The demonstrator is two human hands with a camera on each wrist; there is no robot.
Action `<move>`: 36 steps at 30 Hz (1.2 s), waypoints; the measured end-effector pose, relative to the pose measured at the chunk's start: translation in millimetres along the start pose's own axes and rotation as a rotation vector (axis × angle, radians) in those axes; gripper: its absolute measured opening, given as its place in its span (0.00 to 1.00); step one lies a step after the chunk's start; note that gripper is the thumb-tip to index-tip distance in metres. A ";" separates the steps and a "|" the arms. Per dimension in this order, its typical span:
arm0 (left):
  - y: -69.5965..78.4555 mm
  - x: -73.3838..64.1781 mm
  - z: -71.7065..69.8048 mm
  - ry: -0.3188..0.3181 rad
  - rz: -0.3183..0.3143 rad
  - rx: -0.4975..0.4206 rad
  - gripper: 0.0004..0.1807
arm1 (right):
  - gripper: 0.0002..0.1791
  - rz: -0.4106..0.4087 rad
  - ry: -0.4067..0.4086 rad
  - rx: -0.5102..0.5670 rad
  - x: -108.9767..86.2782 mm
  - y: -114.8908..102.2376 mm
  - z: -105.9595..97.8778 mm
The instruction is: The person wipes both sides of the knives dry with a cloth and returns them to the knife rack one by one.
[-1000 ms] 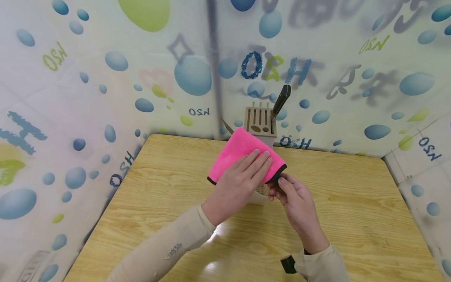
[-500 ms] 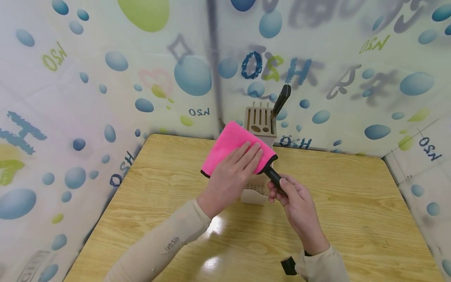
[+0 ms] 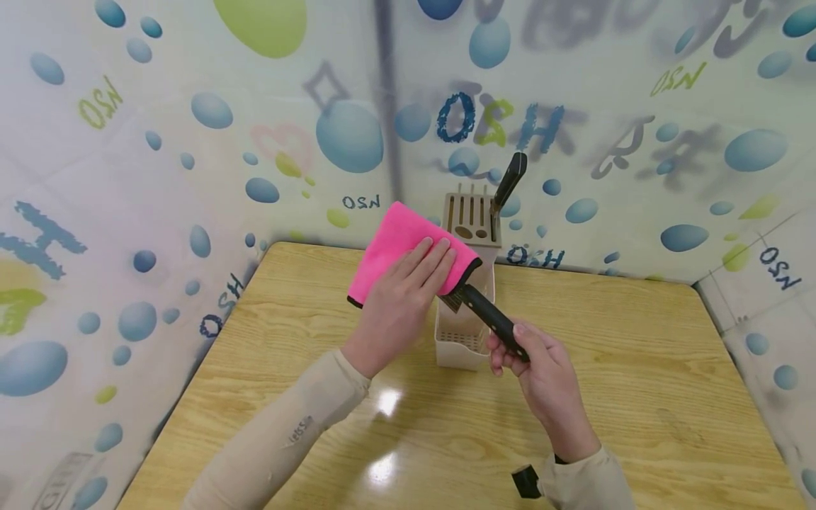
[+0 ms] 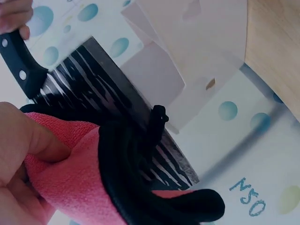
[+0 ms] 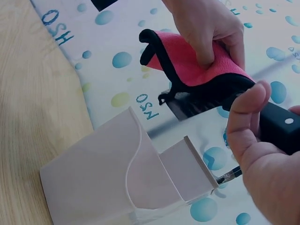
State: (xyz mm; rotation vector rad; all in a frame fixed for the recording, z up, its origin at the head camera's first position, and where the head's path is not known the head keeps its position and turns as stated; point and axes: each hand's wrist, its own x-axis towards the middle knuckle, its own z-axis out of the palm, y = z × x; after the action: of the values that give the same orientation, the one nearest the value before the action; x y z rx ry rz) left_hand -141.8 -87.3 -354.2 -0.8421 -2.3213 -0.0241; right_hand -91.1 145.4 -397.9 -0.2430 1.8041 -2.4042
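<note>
My left hand (image 3: 398, 304) pinches a pink cloth (image 3: 392, 241) with black edging, folded over the blade of a cleaver. Its fingers lie along the top while the thumb presses from the other side in the left wrist view. The cleaver (image 4: 89, 79) has a wide blade with dark and light streaks, partly covered by the cloth. Curled round the cleaver's black riveted handle (image 3: 494, 319) is my right hand (image 3: 542, 375). Both hands hold the cleaver and cloth up in front of the knife holder.
A pale knife holder (image 3: 465, 358) with a slotted beige top stands near the back of the wooden table (image 3: 605, 397). A black-handled knife (image 3: 510, 184) sticks up from its right slot. Patterned wall sheets (image 3: 306, 205) border the table at the back and sides.
My left hand and the cloth have slid up and left along the blade, away from the handle. More of the cleaver's handle and part of its blade now show. The right hand has barely moved.
</note>
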 end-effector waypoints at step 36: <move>7.6 -9.8 9.7 -0.045 0.017 -0.068 0.28 | 0.21 -0.072 -0.159 0.105 -0.6 -3.4 -10.2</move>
State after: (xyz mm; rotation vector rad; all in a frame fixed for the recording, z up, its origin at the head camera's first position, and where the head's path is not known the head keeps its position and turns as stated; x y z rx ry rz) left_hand -137.4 -84.5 -369.1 -0.9047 -2.3661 -0.0776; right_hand -92.6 156.1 -397.4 -0.4814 1.6226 -2.4408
